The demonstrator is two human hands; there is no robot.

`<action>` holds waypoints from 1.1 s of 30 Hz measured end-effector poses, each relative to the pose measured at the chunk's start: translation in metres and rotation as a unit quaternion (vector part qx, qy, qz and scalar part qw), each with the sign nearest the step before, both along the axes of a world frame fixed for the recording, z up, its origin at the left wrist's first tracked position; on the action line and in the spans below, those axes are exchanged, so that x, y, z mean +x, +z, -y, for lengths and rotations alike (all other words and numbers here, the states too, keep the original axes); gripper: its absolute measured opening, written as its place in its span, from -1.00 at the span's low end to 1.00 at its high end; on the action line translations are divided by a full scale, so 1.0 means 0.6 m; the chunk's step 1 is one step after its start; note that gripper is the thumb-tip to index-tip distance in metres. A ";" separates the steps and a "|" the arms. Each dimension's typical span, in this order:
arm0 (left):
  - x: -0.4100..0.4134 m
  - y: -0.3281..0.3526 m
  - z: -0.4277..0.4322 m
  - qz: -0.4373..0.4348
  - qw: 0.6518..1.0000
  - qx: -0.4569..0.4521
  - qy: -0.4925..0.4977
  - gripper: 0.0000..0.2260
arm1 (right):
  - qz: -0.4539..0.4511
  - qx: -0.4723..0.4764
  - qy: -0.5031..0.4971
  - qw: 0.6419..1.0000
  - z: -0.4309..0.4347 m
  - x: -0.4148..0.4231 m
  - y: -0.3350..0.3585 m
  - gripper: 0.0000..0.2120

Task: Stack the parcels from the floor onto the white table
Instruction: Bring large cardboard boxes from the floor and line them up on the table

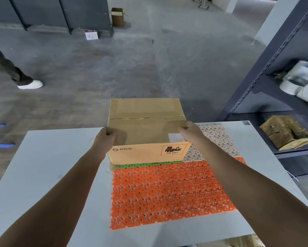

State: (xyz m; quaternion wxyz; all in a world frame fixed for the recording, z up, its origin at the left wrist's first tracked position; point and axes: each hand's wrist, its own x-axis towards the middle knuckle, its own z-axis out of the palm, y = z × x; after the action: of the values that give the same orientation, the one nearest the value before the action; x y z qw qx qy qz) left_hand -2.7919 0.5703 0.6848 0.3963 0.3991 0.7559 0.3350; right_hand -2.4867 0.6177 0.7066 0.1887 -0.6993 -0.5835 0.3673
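Note:
A brown cardboard parcel printed "PICO" with a UN 3481 label sits at the far edge of the white table, over a green mat strip. My left hand grips its left side, fingers curled over the top edge. On the parcel's right side my right hand holds it the same way. Whether the parcel rests fully on the table or is slightly lifted, I cannot tell.
An orange perforated mat and a grey one cover the table's right half. Dark metal shelving stands to the right. A person's leg and white shoe are at left. An open brown box and a white box stand far off on the concrete floor.

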 end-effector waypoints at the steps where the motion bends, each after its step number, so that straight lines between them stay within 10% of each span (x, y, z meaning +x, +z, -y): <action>1: 0.000 0.001 0.001 0.000 1.000 0.001 -0.001 -0.71 | 0.005 0.002 0.001 1.000 0.000 0.000 -0.001 -0.88; 33: 0.061 0.021 0.121 -0.056 0.993 -0.029 0.097 -0.60 | 0.107 0.004 0.058 0.993 0.094 0.040 0.001 -0.60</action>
State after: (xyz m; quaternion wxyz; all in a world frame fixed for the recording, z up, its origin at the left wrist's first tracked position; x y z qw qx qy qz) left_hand -2.7554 0.4976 0.6974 0.3303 0.3301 0.8217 0.3266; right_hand -2.4630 0.5614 0.7072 0.1066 -0.6984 -0.6418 0.2983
